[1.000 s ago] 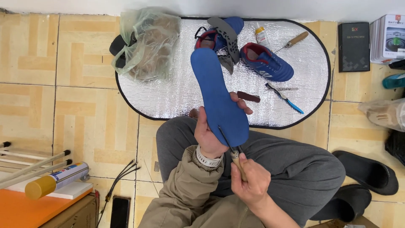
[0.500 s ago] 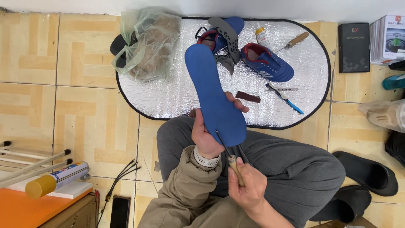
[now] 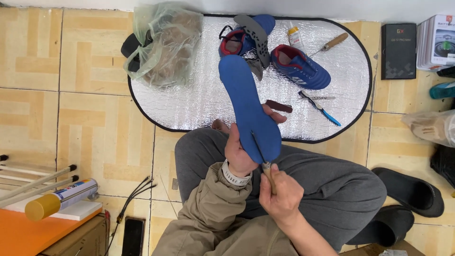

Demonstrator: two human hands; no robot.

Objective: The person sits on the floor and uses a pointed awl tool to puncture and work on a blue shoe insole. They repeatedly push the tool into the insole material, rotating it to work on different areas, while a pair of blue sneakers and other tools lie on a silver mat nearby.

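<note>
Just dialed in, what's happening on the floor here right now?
A person sits on the tiled floor holding a blue insole upright in the left hand. The right hand grips a wooden-handled tool, its thin metal tip laid against the insole's heel end. Ahead, on a silver mat, lie two blue shoes, a small bottle, another wooden-handled tool and a blue-handled brush.

A long blue insole (image 3: 249,114) stands tilted, a wooden-handled thin blade (image 3: 265,163) against its heel.

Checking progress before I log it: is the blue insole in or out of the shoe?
Out. The left hand holds the blue insole up, clear of both blue shoes on the mat.
</note>
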